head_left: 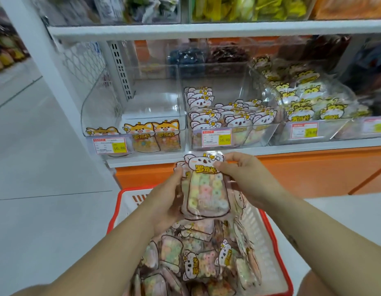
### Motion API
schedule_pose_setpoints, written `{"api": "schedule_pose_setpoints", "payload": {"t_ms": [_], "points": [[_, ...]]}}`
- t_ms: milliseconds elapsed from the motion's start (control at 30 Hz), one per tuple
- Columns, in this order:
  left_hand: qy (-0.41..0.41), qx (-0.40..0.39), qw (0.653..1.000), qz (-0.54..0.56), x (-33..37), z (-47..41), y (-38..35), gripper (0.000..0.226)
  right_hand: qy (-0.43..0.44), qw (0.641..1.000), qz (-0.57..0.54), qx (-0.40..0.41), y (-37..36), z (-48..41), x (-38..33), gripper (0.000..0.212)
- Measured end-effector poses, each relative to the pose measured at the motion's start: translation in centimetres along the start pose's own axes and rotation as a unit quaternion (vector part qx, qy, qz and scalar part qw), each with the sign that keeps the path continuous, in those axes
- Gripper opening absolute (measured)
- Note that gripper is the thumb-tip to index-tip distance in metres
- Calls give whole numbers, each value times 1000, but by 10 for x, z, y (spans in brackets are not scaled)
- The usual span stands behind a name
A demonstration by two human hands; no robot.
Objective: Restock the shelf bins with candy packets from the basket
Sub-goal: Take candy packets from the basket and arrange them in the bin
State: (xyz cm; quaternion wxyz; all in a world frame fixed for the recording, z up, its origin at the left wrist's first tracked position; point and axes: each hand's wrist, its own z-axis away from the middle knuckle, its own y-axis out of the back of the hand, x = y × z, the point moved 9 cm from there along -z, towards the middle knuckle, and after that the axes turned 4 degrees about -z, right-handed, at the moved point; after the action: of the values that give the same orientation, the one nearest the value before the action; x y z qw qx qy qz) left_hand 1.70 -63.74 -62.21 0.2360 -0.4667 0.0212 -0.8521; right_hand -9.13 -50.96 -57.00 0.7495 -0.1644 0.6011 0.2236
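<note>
Hands hold koala candy packets (206, 193) above the basket (262, 238): left hand (166, 201) grips the side, right hand (245, 178) pinches the top.

Top bins (249, 9) blurred; basket (258, 236) cut off below

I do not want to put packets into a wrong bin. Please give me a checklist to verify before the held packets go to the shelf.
1. Left hand grips the koala packets from the side: ok.
2. Right hand pinches their top edge: ok.
3. Middle bin shows the same koala design: ok.
4. Middle bin has free room behind its packets: ok.
5. Number of packets in the held stack: cannot tell.
6. Basket sits right below the hands, in case one slips: ok.
</note>
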Motion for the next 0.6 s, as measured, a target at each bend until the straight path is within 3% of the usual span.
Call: {"api": "schedule_pose_setpoints", "payload": {"t_ms": [100, 200, 300, 467, 533, 600], "points": [[-21, 37, 999, -4, 4, 0, 2, 66, 2, 1000, 1, 16, 4, 1, 1, 19], [-20, -38, 998, -56, 1, 9, -14, 83, -3, 1000, -5, 22, 4, 6, 1, 39], [-72, -27, 993, -87, 7, 12, -16, 113, 3, 999, -16, 29, 6, 11, 0, 25], [-138, -7, 982, -129, 27, 22, -13, 123, 8, 998, -55, -7, 5, 25, -24, 18], [-178, 5, 963, -204, 43, 33, -12, 127, 25, 999, -27, -33, 8, 31, -44, 30], [-217, 23, 920, -324, 60, 47, -15, 127, 65, 990, 109, -65, 12, 36, -65, 56]]}}
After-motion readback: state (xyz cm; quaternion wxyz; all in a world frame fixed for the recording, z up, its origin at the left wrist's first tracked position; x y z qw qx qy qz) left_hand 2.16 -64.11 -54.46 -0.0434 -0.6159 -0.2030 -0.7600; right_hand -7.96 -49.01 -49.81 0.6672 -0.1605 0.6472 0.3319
